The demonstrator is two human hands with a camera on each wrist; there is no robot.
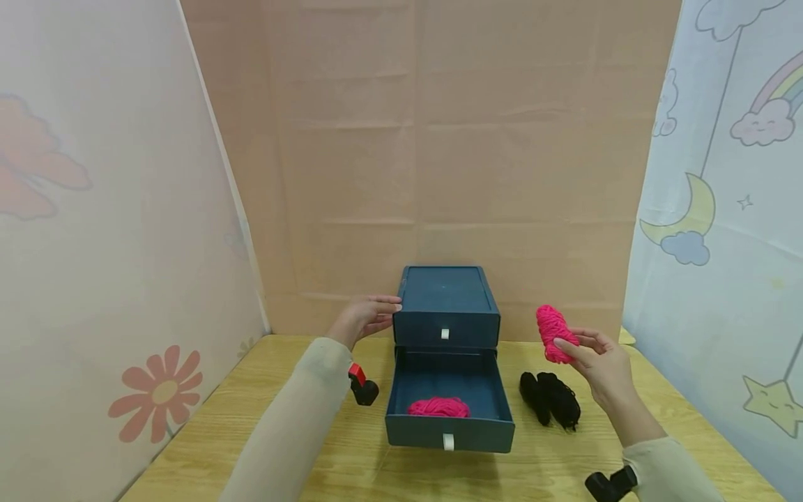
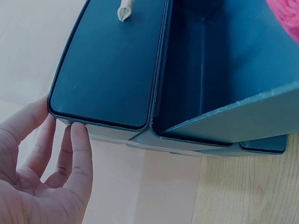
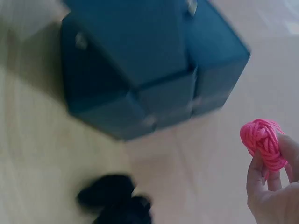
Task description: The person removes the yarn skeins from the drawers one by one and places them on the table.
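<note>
A dark blue drawer unit (image 1: 448,289) stands on the table, with its middle drawer (image 1: 479,440) pulled out. One pink yarn skein (image 1: 439,407) lies inside that drawer near its front. My left hand (image 1: 369,317) touches the left side of the unit near the top, its fingers nearly straight, as the left wrist view also shows. Between thumb and fingers, my right hand (image 1: 605,364) pinches another pink yarn skein (image 3: 261,142), raised to the right of the unit. Black yarn skeins (image 1: 552,399) lie on the table below the right hand.
The wooden table (image 1: 251,418) runs up to a brown paper backdrop (image 1: 351,174). Patterned white sheets (image 1: 702,314) hang at both sides. White pull tabs (image 1: 445,334) show on the drawer fronts. Each wrist wears a small black camera (image 1: 611,482).
</note>
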